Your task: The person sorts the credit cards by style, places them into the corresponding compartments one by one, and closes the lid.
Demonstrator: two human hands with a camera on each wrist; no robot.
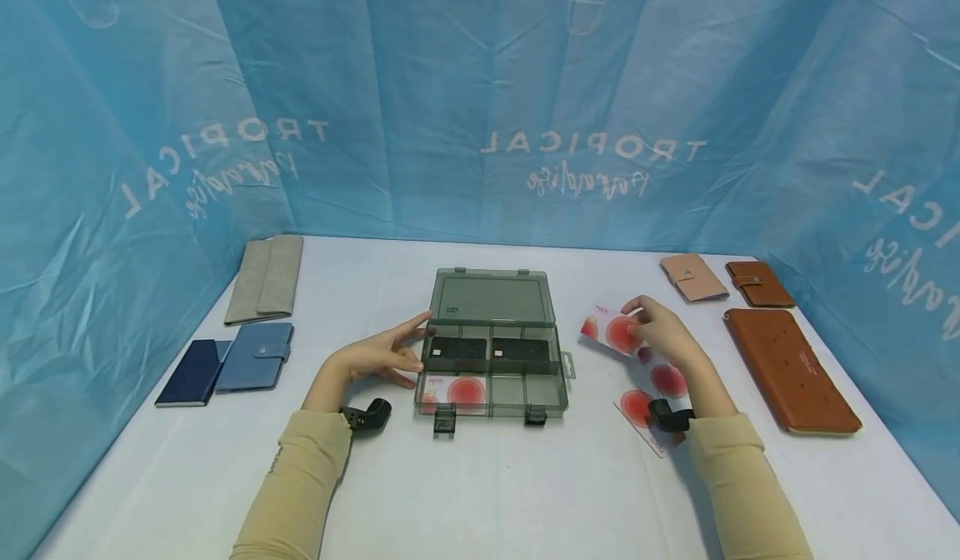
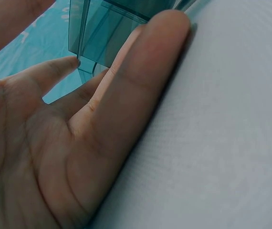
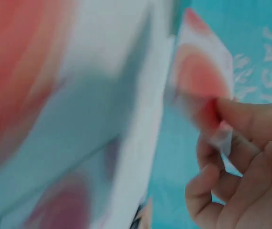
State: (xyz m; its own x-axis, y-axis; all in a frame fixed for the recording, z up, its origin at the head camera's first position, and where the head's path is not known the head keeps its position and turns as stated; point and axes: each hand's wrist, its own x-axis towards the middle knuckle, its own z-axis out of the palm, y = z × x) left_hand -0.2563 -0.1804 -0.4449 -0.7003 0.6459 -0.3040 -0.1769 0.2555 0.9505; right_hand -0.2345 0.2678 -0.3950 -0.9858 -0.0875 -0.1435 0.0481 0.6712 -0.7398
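A translucent green divided box (image 1: 492,297) stands on the table with its lid raised. Black cards (image 1: 521,350) lie in two of its compartments. The front left compartment holds a white card with a red circle (image 1: 465,391). My left hand (image 1: 371,356) touches the box's left side with spread, fairly straight fingers (image 2: 126,90). To the right of the box, my right hand (image 1: 666,337) pinches another red-and-white card (image 1: 609,327) between thumb and fingers, held above the table. Under my right wrist lie more red-circled cards (image 1: 636,407), partly hidden by the arm.
At the left are a beige wallet (image 1: 264,279), a blue card holder (image 1: 255,356) and a dark blue holder (image 1: 187,374). On the right sit a pink wallet (image 1: 693,278), a small brown wallet (image 1: 761,285) and a long brown wallet (image 1: 791,372). A blue curtain (image 1: 435,110) hangs behind the table.
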